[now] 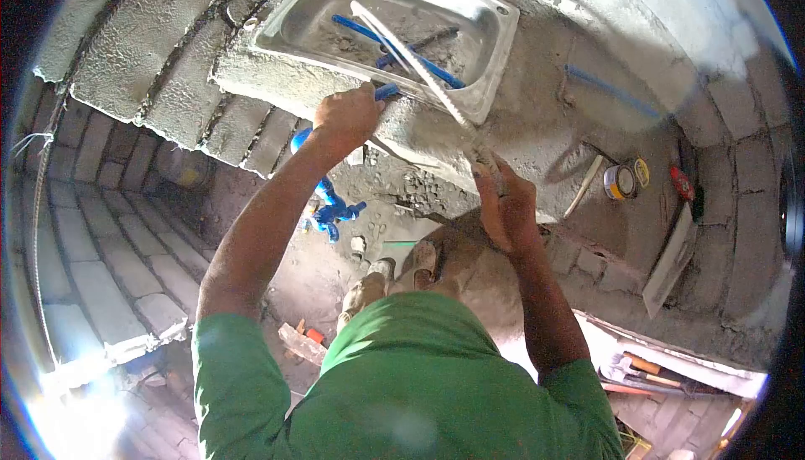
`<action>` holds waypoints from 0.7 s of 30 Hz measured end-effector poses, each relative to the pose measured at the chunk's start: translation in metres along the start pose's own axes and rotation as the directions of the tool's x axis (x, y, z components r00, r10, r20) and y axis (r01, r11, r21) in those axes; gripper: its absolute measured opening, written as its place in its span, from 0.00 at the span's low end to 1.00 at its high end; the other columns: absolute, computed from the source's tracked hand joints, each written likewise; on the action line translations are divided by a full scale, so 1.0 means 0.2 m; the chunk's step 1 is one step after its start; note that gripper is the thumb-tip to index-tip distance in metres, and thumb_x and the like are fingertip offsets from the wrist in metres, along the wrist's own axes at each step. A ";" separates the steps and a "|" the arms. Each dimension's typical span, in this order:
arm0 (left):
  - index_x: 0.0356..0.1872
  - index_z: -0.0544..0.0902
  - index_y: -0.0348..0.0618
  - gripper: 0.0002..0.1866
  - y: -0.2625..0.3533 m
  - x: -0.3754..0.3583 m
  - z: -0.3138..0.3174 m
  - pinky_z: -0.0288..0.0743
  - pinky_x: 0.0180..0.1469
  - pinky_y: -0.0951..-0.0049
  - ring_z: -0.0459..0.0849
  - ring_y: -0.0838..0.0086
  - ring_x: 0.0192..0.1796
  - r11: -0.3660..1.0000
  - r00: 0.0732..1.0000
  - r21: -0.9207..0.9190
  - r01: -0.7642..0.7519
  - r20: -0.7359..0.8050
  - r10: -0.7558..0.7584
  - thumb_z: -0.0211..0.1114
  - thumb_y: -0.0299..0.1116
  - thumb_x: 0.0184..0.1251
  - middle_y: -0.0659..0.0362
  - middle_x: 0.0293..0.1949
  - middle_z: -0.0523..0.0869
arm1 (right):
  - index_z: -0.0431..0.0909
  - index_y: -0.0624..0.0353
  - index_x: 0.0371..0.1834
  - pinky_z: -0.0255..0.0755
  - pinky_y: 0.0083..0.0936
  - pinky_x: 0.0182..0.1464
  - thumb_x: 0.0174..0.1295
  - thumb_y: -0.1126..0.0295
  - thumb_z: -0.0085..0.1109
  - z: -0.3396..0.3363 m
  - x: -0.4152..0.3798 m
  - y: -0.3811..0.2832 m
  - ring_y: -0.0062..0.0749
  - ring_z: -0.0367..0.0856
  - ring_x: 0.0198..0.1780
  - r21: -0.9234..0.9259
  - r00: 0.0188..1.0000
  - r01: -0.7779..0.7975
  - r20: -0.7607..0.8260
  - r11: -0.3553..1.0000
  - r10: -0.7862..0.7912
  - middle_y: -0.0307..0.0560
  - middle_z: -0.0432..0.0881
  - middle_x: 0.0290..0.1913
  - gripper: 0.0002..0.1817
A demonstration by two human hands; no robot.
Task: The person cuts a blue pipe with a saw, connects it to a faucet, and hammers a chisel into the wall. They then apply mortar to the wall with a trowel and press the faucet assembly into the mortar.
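My left hand [348, 116] is closed around a short blue pipe [386, 91] at the front edge of the sink; only the pipe's end shows past the fingers. In my right hand [508, 208] is the handle of a hacksaw [419, 72], its long, pale frame slanting up and left over the basin. The blade's contact with the pipe cannot be made out. Beneath the saw, the metal sink [498, 57] is set in the rough counter, with dirt inside. Several blue pipe pieces [356, 27] lie in it.
On the counter to the right are a blue pipe [612, 91], a wooden-handled tool [585, 183], an open can [620, 181] and a flat blade [671, 260]. Blue pipe fittings [331, 211] stand below the counter. Block walls [92, 233] surround the space.
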State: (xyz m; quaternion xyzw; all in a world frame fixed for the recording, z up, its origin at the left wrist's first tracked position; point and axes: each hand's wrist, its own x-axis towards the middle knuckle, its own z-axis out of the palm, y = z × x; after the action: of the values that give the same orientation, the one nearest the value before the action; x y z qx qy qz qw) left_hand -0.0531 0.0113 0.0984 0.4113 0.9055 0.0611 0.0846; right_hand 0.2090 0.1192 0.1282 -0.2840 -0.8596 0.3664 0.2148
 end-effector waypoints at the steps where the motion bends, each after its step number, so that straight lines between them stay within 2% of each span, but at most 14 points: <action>1: 0.47 0.77 0.39 0.19 0.01 0.00 0.00 0.79 0.50 0.52 0.88 0.49 0.43 1.000 1.000 -0.001 0.000 -0.002 0.000 0.55 0.46 0.74 0.47 0.38 0.88 | 0.78 0.64 0.57 0.79 0.36 0.40 0.68 0.62 0.60 -0.01 0.00 -0.04 0.47 0.87 0.35 0.058 0.998 -0.027 0.057 0.998 0.023 0.63 0.85 0.34 0.20; 2: 0.47 0.78 0.38 0.20 0.01 -0.01 -0.01 0.79 0.51 0.51 0.87 0.48 0.45 1.000 1.000 -0.030 0.006 0.023 -0.005 0.55 0.47 0.74 0.45 0.39 0.88 | 0.76 0.62 0.60 0.79 0.37 0.48 0.69 0.63 0.58 -0.01 0.00 -0.06 0.51 0.87 0.45 -0.068 0.993 -0.019 0.116 0.998 0.027 0.65 0.85 0.45 0.20; 4: 0.48 0.78 0.38 0.21 -0.03 0.01 0.02 0.78 0.53 0.50 0.87 0.46 0.47 0.998 0.999 -0.060 0.017 0.046 -0.015 0.55 0.48 0.73 0.44 0.39 0.87 | 0.76 0.66 0.59 0.77 0.37 0.50 0.69 0.62 0.57 0.01 -0.03 -0.06 0.52 0.87 0.47 -0.060 0.991 -0.014 0.136 0.998 0.022 0.68 0.84 0.44 0.22; 5: 0.49 0.78 0.38 0.22 -0.08 0.04 0.08 0.77 0.53 0.50 0.86 0.46 0.48 0.995 0.999 -0.096 -0.036 0.014 0.037 0.55 0.49 0.73 0.43 0.40 0.87 | 0.76 0.70 0.58 0.76 0.37 0.52 0.70 0.60 0.56 0.03 -0.04 -0.05 0.53 0.86 0.49 -0.052 0.988 -0.010 0.155 0.999 0.018 0.70 0.84 0.44 0.23; 6: 0.50 0.78 0.38 0.23 -0.08 0.05 0.05 0.76 0.54 0.49 0.85 0.45 0.50 0.987 0.996 -0.129 -0.090 -0.020 0.088 0.55 0.49 0.72 0.42 0.41 0.87 | 0.76 0.71 0.57 0.77 0.39 0.49 0.69 0.61 0.57 0.07 -0.03 -0.03 0.53 0.87 0.45 -0.062 0.979 0.200 0.058 0.978 -0.197 0.69 0.84 0.39 0.23; 9: 0.50 0.79 0.37 0.23 -0.05 0.05 -0.03 0.75 0.56 0.48 0.84 0.46 0.52 0.976 0.999 -0.217 0.031 0.051 -0.021 0.55 0.49 0.71 0.40 0.44 0.86 | 0.77 0.71 0.56 0.77 0.41 0.46 0.69 0.61 0.58 0.08 -0.01 -0.02 0.54 0.87 0.41 -0.077 0.988 0.131 0.090 0.988 -0.124 0.68 0.84 0.37 0.22; 11: 0.49 0.81 0.37 0.22 -0.08 0.08 0.03 0.75 0.56 0.49 0.84 0.47 0.52 0.977 0.999 -0.212 0.032 0.027 -0.027 0.55 0.48 0.70 0.40 0.46 0.86 | 0.77 0.70 0.55 0.77 0.41 0.46 0.69 0.62 0.57 0.10 0.01 -0.02 0.55 0.87 0.41 -0.058 0.987 0.124 0.113 0.991 -0.117 0.68 0.84 0.37 0.21; 13: 0.48 0.81 0.37 0.22 -0.10 0.11 0.07 0.75 0.57 0.49 0.84 0.47 0.52 0.984 0.994 -0.140 -0.105 -0.053 0.099 0.55 0.48 0.69 0.40 0.46 0.86 | 0.78 0.69 0.55 0.77 0.41 0.46 0.70 0.62 0.57 0.13 0.08 -0.02 0.57 0.86 0.40 -0.042 0.986 0.112 0.130 0.993 -0.106 0.67 0.84 0.37 0.20; 14: 0.50 0.79 0.36 0.22 -0.06 0.10 0.01 0.75 0.57 0.49 0.84 0.46 0.51 0.972 0.994 -0.225 0.066 0.104 -0.043 0.57 0.47 0.69 0.40 0.46 0.85 | 0.78 0.68 0.55 0.77 0.41 0.45 0.70 0.63 0.55 0.18 0.12 -0.01 0.57 0.86 0.41 -0.102 0.988 0.124 0.108 0.987 -0.113 0.67 0.84 0.38 0.19; 17: 0.52 0.77 0.36 0.23 -0.09 0.12 0.01 0.75 0.56 0.48 0.84 0.45 0.51 0.973 0.994 -0.227 0.045 0.103 -0.022 0.58 0.47 0.69 0.38 0.47 0.85 | 0.79 0.66 0.55 0.78 0.42 0.42 0.72 0.66 0.53 0.23 0.24 0.06 0.58 0.85 0.42 -0.182 0.986 0.164 0.046 0.970 -0.158 0.65 0.84 0.37 0.17; 18: 0.52 0.75 0.35 0.23 -0.14 0.14 0.05 0.76 0.52 0.49 0.86 0.47 0.47 0.948 0.998 -0.319 0.012 0.058 0.007 0.59 0.47 0.69 0.38 0.43 0.85 | 0.79 0.63 0.54 0.78 0.45 0.43 0.73 0.63 0.50 0.21 0.25 0.12 0.57 0.85 0.42 -0.289 0.946 0.322 0.062 0.901 -0.318 0.64 0.84 0.42 0.17; 19: 0.52 0.75 0.35 0.23 -0.13 0.11 -0.06 0.76 0.52 0.49 0.86 0.47 0.47 0.948 0.999 -0.316 0.017 0.051 -0.001 0.59 0.47 0.69 0.38 0.43 0.85 | 0.79 0.61 0.53 0.78 0.48 0.44 0.74 0.61 0.47 0.19 0.27 0.11 0.57 0.85 0.43 -0.389 0.877 0.470 0.103 0.792 -0.470 0.63 0.83 0.47 0.17; 20: 0.52 0.74 0.35 0.24 -0.13 0.07 -0.16 0.77 0.49 0.52 0.86 0.50 0.43 0.892 0.987 -0.450 0.044 0.156 0.030 0.60 0.48 0.69 0.40 0.41 0.85 | 0.79 0.62 0.51 0.78 0.45 0.41 0.72 0.59 0.51 0.15 0.24 0.09 0.56 0.85 0.41 -0.301 0.953 0.304 0.095 0.904 -0.288 0.63 0.84 0.42 0.17; 21: 0.52 0.73 0.34 0.25 -0.12 0.02 -0.22 0.78 0.46 0.54 0.86 0.54 0.40 0.815 0.963 -0.573 0.087 0.259 0.079 0.60 0.48 0.68 0.42 0.38 0.84 | 0.79 0.62 0.51 0.78 0.45 0.41 0.72 0.59 0.51 0.12 0.20 0.07 0.56 0.85 0.41 -0.298 0.952 0.306 0.109 0.904 -0.286 0.63 0.84 0.42 0.17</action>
State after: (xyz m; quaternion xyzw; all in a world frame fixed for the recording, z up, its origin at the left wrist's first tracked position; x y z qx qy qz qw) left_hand -0.0822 -0.0025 0.1366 0.3685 0.8245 0.2766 0.3285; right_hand 0.1702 0.1414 0.1082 -0.1688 -0.9460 0.1979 0.1935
